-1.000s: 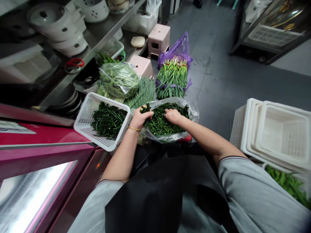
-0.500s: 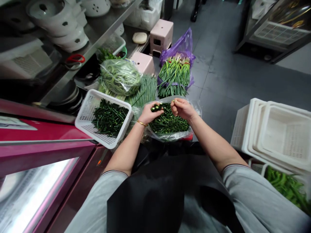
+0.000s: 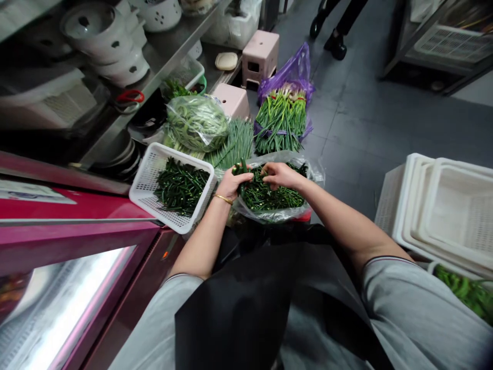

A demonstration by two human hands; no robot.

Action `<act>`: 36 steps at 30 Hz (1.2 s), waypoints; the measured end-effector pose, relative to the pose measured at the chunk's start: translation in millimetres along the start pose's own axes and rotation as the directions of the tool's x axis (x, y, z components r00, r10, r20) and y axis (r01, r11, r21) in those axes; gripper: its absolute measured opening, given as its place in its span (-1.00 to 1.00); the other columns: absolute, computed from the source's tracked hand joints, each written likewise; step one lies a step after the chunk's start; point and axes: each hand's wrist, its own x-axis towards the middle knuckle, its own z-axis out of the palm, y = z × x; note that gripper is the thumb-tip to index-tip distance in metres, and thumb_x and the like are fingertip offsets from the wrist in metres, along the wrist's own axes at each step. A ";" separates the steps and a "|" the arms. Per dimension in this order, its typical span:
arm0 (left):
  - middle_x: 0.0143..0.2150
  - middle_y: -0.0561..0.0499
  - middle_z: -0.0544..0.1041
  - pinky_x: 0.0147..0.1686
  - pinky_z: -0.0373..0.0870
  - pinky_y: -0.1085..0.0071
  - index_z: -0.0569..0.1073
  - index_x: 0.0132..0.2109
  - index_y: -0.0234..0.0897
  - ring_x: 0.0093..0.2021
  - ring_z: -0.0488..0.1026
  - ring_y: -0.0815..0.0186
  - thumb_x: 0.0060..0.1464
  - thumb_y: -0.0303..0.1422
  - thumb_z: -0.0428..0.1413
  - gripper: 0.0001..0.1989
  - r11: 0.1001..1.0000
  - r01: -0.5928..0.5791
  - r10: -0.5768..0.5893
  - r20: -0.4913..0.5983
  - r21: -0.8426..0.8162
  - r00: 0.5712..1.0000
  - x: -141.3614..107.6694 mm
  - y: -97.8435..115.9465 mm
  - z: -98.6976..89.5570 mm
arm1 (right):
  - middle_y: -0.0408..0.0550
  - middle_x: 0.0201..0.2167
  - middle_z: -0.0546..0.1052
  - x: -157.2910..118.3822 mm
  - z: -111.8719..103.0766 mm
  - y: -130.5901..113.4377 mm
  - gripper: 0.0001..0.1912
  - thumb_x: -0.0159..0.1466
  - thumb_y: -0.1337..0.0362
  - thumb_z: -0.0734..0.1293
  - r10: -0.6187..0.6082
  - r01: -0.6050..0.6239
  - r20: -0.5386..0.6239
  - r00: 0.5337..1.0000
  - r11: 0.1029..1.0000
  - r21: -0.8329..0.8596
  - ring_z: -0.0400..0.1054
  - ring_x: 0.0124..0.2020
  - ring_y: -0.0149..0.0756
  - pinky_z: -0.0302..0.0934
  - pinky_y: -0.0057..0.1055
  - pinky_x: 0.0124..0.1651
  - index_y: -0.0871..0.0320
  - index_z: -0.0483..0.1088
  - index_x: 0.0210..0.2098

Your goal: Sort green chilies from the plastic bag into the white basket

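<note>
A plastic-lined container of dark green stems (image 3: 275, 198) stands in front of me. Over its left side, my left hand (image 3: 233, 184), with a gold bangle at the wrist, is wrapped round a small bunch of green stems (image 3: 242, 172). My right hand (image 3: 278, 176) is just above the middle of the pile, its fingers bent and close together; whatever is between the fingertips is too small to make out. To the left, a white perforated basket (image 3: 141, 187) holds many cut dark green pieces (image 3: 181, 187).
Beyond the container are a purple bag (image 3: 304, 64) of scallions, a clear bag of green vegetables (image 3: 196, 121) and pink stools (image 3: 262, 54). Stacked white baskets (image 3: 408, 205) stand right. A person's shoes (image 3: 336, 46) are on the floor ahead. A shelf and pink-framed cabinet flank the left.
My right hand has lowered towards the pile and turned palm down. The bunch in my left hand is now more upright. More of the other person's legs shows, and the view has shifted slightly.
</note>
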 end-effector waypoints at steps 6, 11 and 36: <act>-0.59 0.09 0.44 -0.58 0.26 0.47 0.46 -0.32 -0.39 -0.61 0.35 0.42 -0.39 -0.38 0.32 -0.63 0.993 0.114 -0.115 0.076 0.020 0.990 19.4 -14.9 6.7 | -0.11 -0.55 0.48 3.5 26.8 -16.8 -0.62 0.34 0.03 0.14 -0.095 0.117 -0.318 0.943 0.992 0.052 0.40 -0.51 -0.38 0.23 -0.49 -0.44 0.20 0.39 -0.33; -0.58 0.04 0.47 -0.53 0.32 0.46 0.43 -0.33 -0.41 -0.58 0.41 0.39 -0.37 -0.41 0.30 -0.65 0.982 0.188 -0.190 0.085 0.024 0.978 5.6 -0.7 7.4 | 0.12 -0.22 0.53 6.6 15.3 -25.1 -0.59 0.38 0.08 0.11 -0.264 0.022 -0.283 0.922 0.766 -0.643 0.41 -0.19 -0.22 0.14 -0.44 -0.28 0.23 0.47 -0.24; -0.26 -0.11 0.59 -0.13 0.44 0.26 0.51 -0.20 -0.37 -0.23 0.52 0.21 -0.09 -0.24 0.25 -0.67 0.767 -0.259 0.093 0.298 0.587 0.950 -0.9 -17.7 38.6 | -0.20 -0.67 0.43 -24.0 -30.0 20.1 -0.64 0.10 0.07 0.42 0.281 -0.196 -0.197 0.939 0.911 0.362 0.30 -0.68 -0.45 0.15 -0.52 -0.62 0.15 0.23 -0.57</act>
